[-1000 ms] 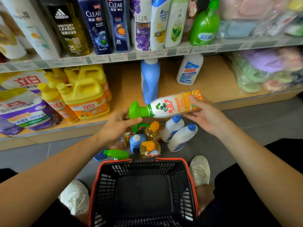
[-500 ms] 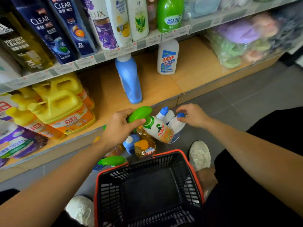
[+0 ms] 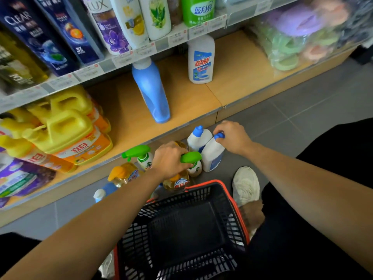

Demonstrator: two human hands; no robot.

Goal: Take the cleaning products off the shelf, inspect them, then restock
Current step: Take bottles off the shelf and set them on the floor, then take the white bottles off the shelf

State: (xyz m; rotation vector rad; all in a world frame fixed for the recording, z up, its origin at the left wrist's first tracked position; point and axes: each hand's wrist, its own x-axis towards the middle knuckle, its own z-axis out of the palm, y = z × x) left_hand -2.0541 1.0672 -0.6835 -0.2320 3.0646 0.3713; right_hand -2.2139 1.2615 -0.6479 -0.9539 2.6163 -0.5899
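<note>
Near the wooden shelf [image 3: 181, 102], on grey floor [image 3: 302, 118], my left hand [image 3: 169, 158] grips a green-topped spray bottle [image 3: 190, 157]. Just right, my right hand [image 3: 234, 136] pinches the blue cap [image 3: 220, 136] of a white cleaner bottle [image 3: 213, 156].

Floor [image 3: 302, 110] beyond basket [image 3: 191, 199]: 2 green-trigger spray bottles [image 3: 144, 157], 2 white blue-capped bottles [image 3: 198, 138]. Shelf [image 3: 181, 102] beyond basket: 1 blue bottle [image 3: 151, 91], 1 white labelled bottle [image 3: 200, 59].
</note>
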